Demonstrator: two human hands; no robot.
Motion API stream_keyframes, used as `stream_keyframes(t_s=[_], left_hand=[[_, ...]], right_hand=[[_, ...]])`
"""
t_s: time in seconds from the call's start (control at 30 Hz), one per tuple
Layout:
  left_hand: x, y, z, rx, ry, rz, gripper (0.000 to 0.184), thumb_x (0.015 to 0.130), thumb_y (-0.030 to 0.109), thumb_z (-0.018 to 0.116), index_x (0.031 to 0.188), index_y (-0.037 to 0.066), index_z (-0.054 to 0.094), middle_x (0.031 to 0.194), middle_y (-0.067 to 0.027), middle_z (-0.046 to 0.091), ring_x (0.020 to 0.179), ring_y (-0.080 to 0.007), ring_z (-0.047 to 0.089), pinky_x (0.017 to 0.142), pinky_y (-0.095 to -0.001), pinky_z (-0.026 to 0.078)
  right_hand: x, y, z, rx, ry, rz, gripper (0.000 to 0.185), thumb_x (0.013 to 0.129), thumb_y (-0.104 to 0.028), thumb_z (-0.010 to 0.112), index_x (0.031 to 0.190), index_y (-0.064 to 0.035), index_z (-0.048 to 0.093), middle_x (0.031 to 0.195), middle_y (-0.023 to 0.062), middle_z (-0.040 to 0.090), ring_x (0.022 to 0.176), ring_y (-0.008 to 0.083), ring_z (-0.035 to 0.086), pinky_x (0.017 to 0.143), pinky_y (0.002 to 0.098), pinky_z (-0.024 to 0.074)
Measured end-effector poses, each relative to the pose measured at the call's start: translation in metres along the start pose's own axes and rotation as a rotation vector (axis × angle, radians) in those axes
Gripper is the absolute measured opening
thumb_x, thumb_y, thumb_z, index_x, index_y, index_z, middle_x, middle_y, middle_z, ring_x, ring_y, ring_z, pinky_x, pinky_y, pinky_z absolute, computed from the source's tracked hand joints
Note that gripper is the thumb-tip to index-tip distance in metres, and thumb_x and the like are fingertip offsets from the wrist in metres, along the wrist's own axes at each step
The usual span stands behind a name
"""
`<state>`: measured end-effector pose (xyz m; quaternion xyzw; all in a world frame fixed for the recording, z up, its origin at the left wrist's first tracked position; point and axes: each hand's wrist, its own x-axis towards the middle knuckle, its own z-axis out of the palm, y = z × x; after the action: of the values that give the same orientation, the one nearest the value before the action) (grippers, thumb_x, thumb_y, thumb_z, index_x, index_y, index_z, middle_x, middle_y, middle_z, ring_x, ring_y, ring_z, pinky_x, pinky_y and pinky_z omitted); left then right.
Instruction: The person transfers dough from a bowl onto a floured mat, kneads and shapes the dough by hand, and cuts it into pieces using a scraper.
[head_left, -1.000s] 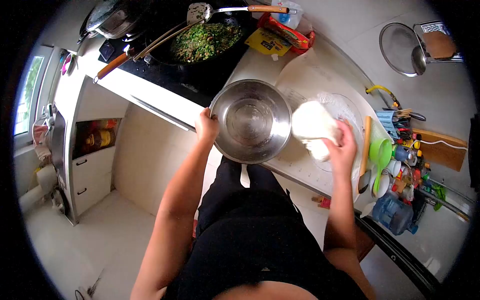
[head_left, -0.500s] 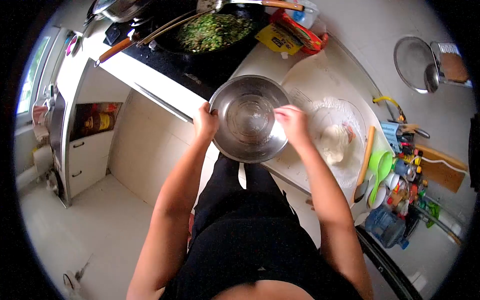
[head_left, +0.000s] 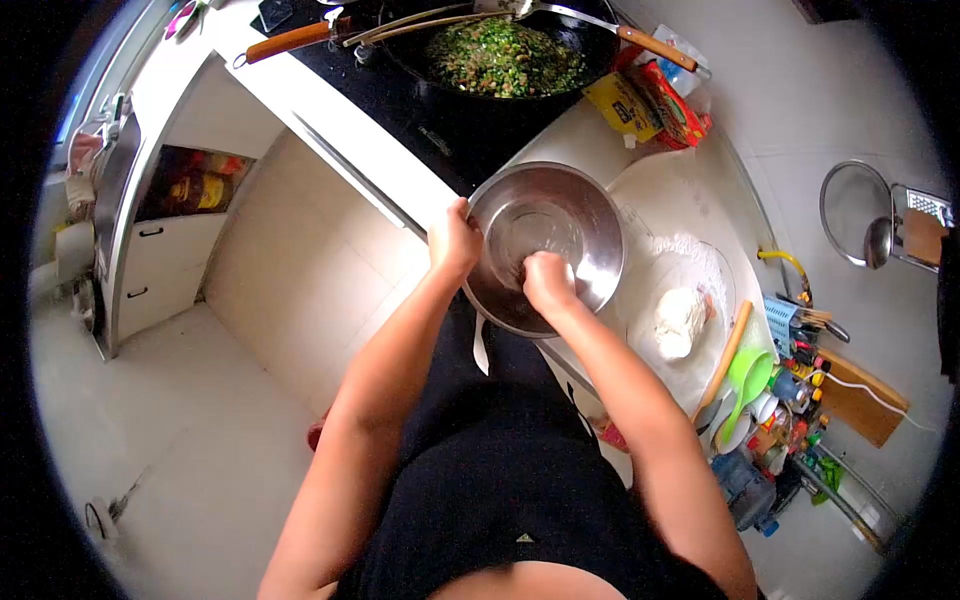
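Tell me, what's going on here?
The left hand grips the metal bowl at its rim while the right hand reaches inside, fingers curled; whether it holds anything is hidden. The dough lies beside the bowl amid scattered flour, untouched. Chopped greens sit in the wok.

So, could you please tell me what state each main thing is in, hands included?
Bowl: held, opening upward
Left hand: closed on the bowl's rim
Right hand: inside the bowl, grip unclear
Dough: in a lump, uncut
Pan: uncovered, holding chopped greens
Spatula: lying across the pan's edge
Drawers: shut
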<state>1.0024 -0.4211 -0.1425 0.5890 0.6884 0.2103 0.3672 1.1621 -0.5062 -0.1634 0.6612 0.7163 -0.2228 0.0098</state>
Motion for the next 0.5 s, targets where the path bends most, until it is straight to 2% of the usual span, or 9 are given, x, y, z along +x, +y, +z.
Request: stream_keyframes(t_s=[0.03,0.1,0.17,0.2,0.23,0.3,0.4,0.43,0.5], left_hand=[[-0.004,0.001,-0.001,0.003,-0.01,0.004,0.008,0.073,0.006,0.058,0.078,-0.001,0.056,0.08,-0.0251,0.059,0.081,-0.0435,0.059,0.07,-0.047,0.047],[-0.003,0.001,0.0,0.023,-0.016,0.012,0.008,0.073,0.005,0.058,0.08,0.0,0.058,0.08,-0.0247,0.06,0.082,-0.0432,0.059,0.071,-0.0474,0.047],[-0.002,-0.002,0.001,0.081,-0.01,0.038,0.009,0.074,0.006,0.059,0.081,0.001,0.059,0.08,-0.0246,0.061,0.081,-0.0431,0.059,0.071,-0.0475,0.047],[-0.002,0.0,0.001,0.086,-0.018,0.043,0.009,0.074,0.006,0.059,0.081,0.001,0.059,0.08,-0.0246,0.061,0.081,-0.0431,0.059,0.071,-0.0475,0.047],[-0.002,0.002,0.001,0.094,-0.032,-0.003,0.008,0.074,0.005,0.058,0.081,0.001,0.059,0.08,-0.0246,0.061,0.081,-0.0431,0.059,0.072,-0.0476,0.047],[-0.003,0.004,0.001,0.096,-0.05,-0.052,0.008,0.074,0.005,0.058,0.082,0.001,0.059,0.08,-0.0246,0.061,0.081,-0.0431,0.059,0.072,-0.0478,0.047],[-0.003,0.001,0.0,0.042,-0.02,0.0,0.007,0.074,0.005,0.058,0.08,0.0,0.058,0.078,-0.025,0.06,0.078,-0.0433,0.059,0.07,-0.0478,0.047],[-0.003,0.0,-0.001,0.044,-0.025,0.0,0.007,0.074,0.005,0.058,0.08,0.0,0.058,0.078,-0.025,0.06,0.078,-0.0433,0.059,0.07,-0.0478,0.047],[-0.001,0.003,-0.001,0.082,-0.024,0.023,0.007,0.074,0.006,0.058,0.078,-0.001,0.057,0.078,-0.0247,0.06,0.077,-0.0431,0.059,0.07,-0.0477,0.047]], right_hand=[[0.01,0.0,-0.009,0.002,-0.005,-0.006,0.011,0.07,0.0,0.056,0.069,-0.005,0.066,0.076,0.0169,0.063,0.073,0.0357,0.062,0.068,0.043,0.0511],[0.044,0.005,-0.022,0.356,0.341,-0.044,0.009,0.068,-0.001,0.059,0.07,-0.0036,0.068,0.076,0.0184,0.063,0.073,0.0353,0.062,0.067,0.0442,0.0504],[0.069,0.0,-0.015,0.349,0.421,-0.082,0.008,0.071,-0.004,0.059,0.067,-0.001,0.065,0.074,0.0194,0.062,0.074,0.0353,0.062,0.066,0.0457,0.0494],[0.076,0.003,0.012,0.133,0.345,-0.091,0.01,0.071,-0.005,0.056,0.068,0.0017,0.063,0.072,0.0214,0.062,0.069,0.0361,0.062,0.068,0.0438,0.0503],[0.066,-0.011,0.014,0.464,0.207,0.154,0.01,0.073,-0.005,0.055,0.069,0.0002,0.063,0.075,0.0204,0.063,0.072,0.0344,0.063,0.07,0.043,0.052],[0.028,-0.027,0.005,0.067,0.088,-0.107,0.01,0.073,-0.005,0.055,0.069,-0.0008,0.063,0.08,0.0199,0.065,0.071,0.0331,0.064,0.07,0.043,0.0536],[0.011,-0.01,0.012,-0.051,-0.173,-0.122,0.009,0.072,-0.003,0.055,0.067,-0.0018,0.062,0.079,0.019,0.064,0.071,0.0316,0.063,0.071,0.041,0.0546],[0.018,0.001,0.005,-0.022,-0.005,-0.186,0.007,0.071,-0.002,0.056,0.066,-0.001,0.062,0.074,0.0188,0.062,0.071,0.0313,0.062,0.069,0.0398,0.0541],[0.037,0.023,-0.026,0.203,0.299,-0.054,0.012,0.071,-0.004,0.053,0.067,-0.0032,0.065,0.075,0.0192,0.062,0.073,0.0353,0.063,0.066,0.0424,0.0508]])
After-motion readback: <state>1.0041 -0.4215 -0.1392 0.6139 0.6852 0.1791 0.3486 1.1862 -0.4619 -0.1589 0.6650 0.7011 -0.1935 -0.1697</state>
